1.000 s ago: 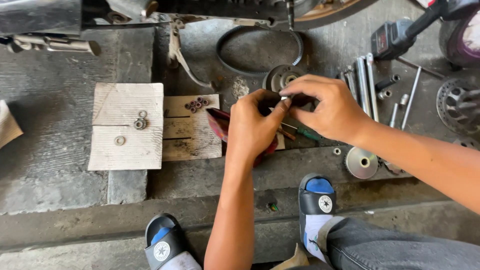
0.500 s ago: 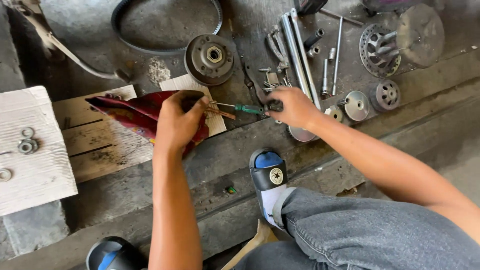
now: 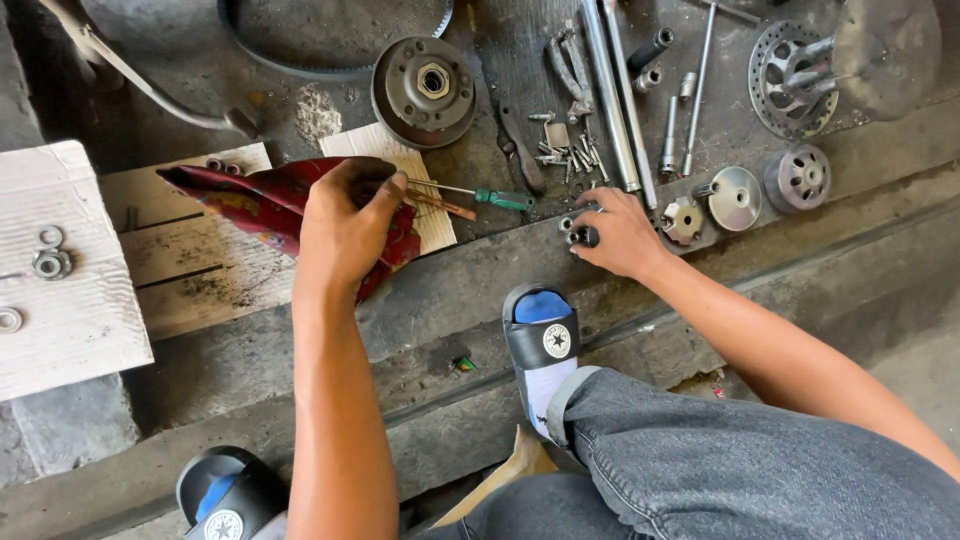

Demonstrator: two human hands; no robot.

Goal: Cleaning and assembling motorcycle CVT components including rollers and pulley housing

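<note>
Head view: a concrete ledge point(image 3: 480, 290) strewn with scooter parts is seen from above.
Left hand point(image 3: 345, 225): laid on a red rag point(image 3: 240, 200), closed round the shaft end of a green-handled screwdriver point(image 3: 480, 196) together with a thin brown stick point(image 3: 440, 205).
Screwdriver axis: nearly level, handle pointed toward the right hand, tip hidden under the left fingers.
Right hand point(image 3: 620, 235): curled over small dark rollers point(image 3: 575, 232) on the ledge; fingertips are touching them, but a full grasp cannot be told.
Relation: the rollers lie to the right of the screwdriver handle, near it, so the right hand is nearer them.
Nearby: a clutch drum point(image 3: 425, 90) and loose bolts point(image 3: 565, 150) lie beyond.
</note>
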